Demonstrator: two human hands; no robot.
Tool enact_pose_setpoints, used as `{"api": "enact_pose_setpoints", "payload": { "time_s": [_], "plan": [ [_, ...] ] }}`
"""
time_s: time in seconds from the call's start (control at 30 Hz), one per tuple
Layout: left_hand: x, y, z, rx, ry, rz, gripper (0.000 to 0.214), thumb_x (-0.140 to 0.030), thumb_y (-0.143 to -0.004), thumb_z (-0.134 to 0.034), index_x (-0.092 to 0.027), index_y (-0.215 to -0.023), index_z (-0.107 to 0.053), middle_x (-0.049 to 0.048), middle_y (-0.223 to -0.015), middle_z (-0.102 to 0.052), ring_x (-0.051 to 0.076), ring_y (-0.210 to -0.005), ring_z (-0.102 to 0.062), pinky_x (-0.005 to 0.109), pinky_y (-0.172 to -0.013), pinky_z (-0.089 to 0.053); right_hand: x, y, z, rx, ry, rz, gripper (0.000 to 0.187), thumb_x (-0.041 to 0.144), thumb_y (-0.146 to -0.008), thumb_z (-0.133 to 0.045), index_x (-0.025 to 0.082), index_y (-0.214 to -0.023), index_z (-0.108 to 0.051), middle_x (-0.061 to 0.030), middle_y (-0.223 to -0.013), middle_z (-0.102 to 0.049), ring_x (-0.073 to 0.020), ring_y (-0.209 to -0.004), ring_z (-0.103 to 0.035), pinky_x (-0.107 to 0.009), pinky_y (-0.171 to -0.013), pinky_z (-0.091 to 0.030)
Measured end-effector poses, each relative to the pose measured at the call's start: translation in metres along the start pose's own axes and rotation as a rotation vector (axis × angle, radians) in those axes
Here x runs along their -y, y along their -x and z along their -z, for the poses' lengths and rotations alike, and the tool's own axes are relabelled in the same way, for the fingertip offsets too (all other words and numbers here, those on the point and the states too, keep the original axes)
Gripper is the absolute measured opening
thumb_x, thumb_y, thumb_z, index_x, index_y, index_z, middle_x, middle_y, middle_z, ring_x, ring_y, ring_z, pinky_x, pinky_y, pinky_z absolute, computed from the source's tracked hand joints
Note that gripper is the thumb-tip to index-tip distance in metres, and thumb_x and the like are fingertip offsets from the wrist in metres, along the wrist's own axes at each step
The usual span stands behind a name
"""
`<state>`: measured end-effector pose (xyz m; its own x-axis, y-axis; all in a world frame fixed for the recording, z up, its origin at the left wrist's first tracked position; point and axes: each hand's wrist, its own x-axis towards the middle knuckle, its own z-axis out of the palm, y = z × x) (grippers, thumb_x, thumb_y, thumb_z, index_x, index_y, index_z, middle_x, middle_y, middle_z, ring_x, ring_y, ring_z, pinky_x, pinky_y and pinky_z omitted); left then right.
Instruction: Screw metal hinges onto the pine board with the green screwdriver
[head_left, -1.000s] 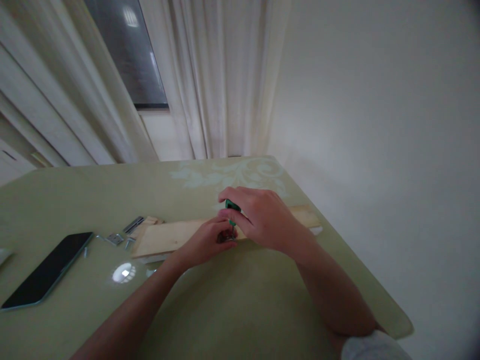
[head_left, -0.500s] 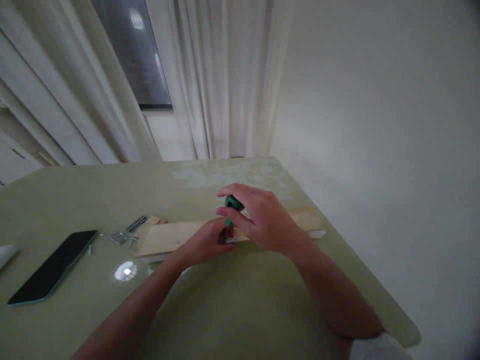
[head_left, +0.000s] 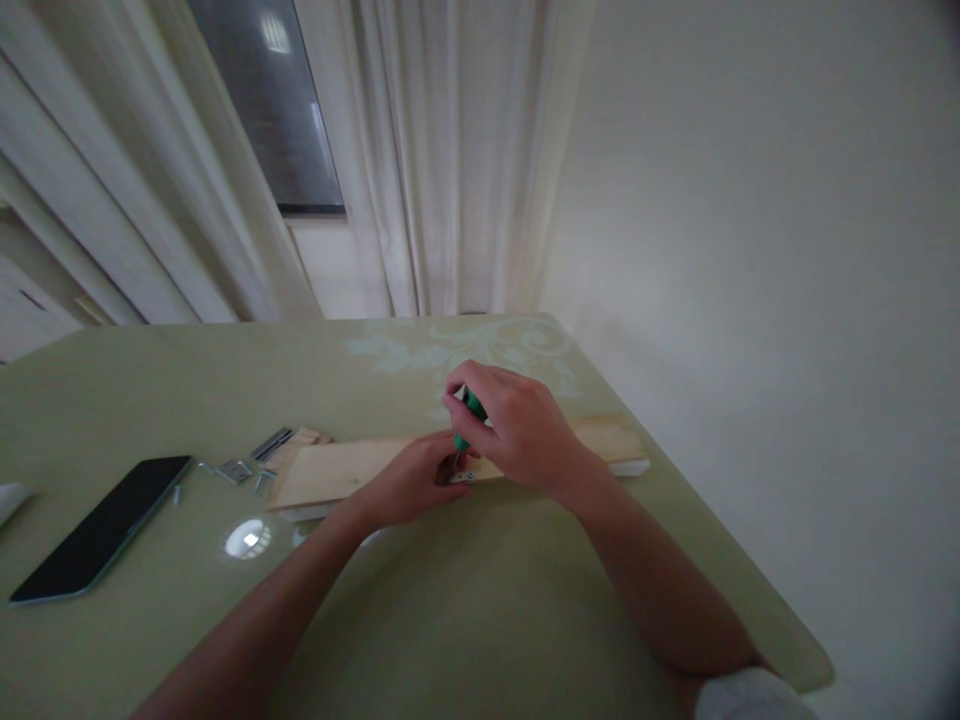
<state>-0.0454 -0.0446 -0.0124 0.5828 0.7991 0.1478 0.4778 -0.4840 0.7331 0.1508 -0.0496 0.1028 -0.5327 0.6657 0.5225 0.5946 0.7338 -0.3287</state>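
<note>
1. Gripping the green-handled driver (head_left: 460, 441), the right hand (head_left: 517, 425) curls over it from above the wooden board (head_left: 337, 470), probably so that the fingertips can turn it.
2. Laid across the board's middle, the left hand (head_left: 409, 480) has its thumb and fingers around a metal plate (head_left: 465, 477) at the board's near edge, likely to steady plate and driver; whether they pinch firmly or merely rest there cannot be told.
3. The board rests on the table (head_left: 480, 620), presumably for firm backing under downward pressure.
4. Just off the board's left end lie a loose hinge (head_left: 234, 471) and screws (head_left: 177, 495), seemingly within reach yet out of the way; the phone (head_left: 101, 530) sits farther left of the board.
5. Compared with half a second ago, the right thumb and index finger have drawn together, covering more of the driver. The left hand and the loose pieces keep about the same places relative to the board.
</note>
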Motion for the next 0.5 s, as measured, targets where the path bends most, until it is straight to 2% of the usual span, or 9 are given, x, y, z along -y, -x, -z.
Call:
{"api": "enact_pose_setpoints", "payload": {
  "time_s": [0.17, 0.37, 0.5],
  "plan": [
    [0.0028, -0.0008, -0.0007, -0.006, -0.031, -0.003, 0.016, -0.021, -0.081, -0.074, -0.019, -0.090, -0.060, -0.0021, -0.080, -0.058, 0.014, -0.071, -0.049, 0.026, -0.066, -0.038, -0.0006, -0.0026, -0.0051, -0.052, 0.048, 0.010, 0.005, 0.022, -0.102, -0.055, 0.021, -0.102, -0.060, -0.0015, -0.090, -0.070, -0.0177, -0.083, -0.064, -0.028, -0.076, -0.042],
    [0.0069, -0.0024, -0.0023, -0.013, -0.029, -0.031, 0.022, -0.012, -0.075, -0.071, -0.018, -0.095, -0.064, -0.0005, -0.084, -0.062, 0.015, -0.076, -0.053, 0.027, -0.070, -0.042, -0.0011, -0.0016, -0.0076, -0.111, 0.191, -0.075, 0.005, 0.021, -0.097, -0.057, 0.022, -0.098, -0.062, -0.0025, -0.087, -0.072, -0.0185, -0.079, -0.064, -0.028, -0.068, -0.039],
    [0.0061, -0.0029, -0.0027, -0.008, -0.038, -0.018, 0.020, -0.016, -0.076, -0.073, -0.018, -0.094, -0.064, 0.0002, -0.084, -0.063, 0.016, -0.075, -0.054, 0.027, -0.069, -0.043, 0.0020, -0.0001, -0.0069, -0.059, 0.131, -0.042, 0.007, 0.022, -0.100, -0.056, 0.022, -0.101, -0.063, -0.0028, -0.091, -0.073, -0.0188, -0.082, -0.066, -0.029, -0.073, -0.044]
  ]
}}
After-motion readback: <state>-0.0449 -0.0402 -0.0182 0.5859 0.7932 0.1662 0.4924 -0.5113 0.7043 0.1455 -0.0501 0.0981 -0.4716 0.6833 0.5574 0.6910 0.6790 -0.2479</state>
